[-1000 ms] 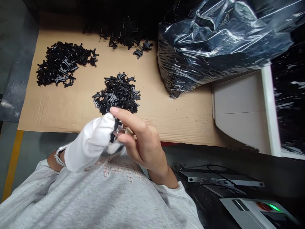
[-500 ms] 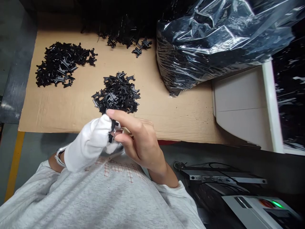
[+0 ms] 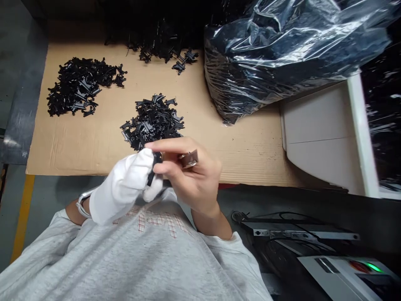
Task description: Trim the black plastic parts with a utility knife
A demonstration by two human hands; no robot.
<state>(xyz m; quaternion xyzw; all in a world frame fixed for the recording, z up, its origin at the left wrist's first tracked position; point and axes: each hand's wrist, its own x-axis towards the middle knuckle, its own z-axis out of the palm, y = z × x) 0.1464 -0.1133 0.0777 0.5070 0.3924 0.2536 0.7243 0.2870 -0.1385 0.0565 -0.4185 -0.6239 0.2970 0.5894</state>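
My left hand (image 3: pixel 125 188), in a white glove, is closed round a small black plastic part (image 3: pixel 152 173) held close to my chest. My bare right hand (image 3: pixel 188 175) pinches the same part from the right and also grips a small metal blade tool (image 3: pixel 189 159), whose end sticks out between the fingers. Just beyond my hands, a pile of the same black parts (image 3: pixel 153 121) lies on the cardboard sheet (image 3: pixel 219 138).
A second pile of black parts (image 3: pixel 79 85) lies at the far left, a third (image 3: pixel 163 50) at the back. A large plastic bag of black parts (image 3: pixel 282 54) leans on a white bin (image 3: pixel 322 133). A grey device with a green light (image 3: pixel 354 271) sits at the lower right.
My right hand has turned over the part; its forefinger has folded down and the metal tool now shows on top of the fingers. The gloved left hand stays nearly in place.
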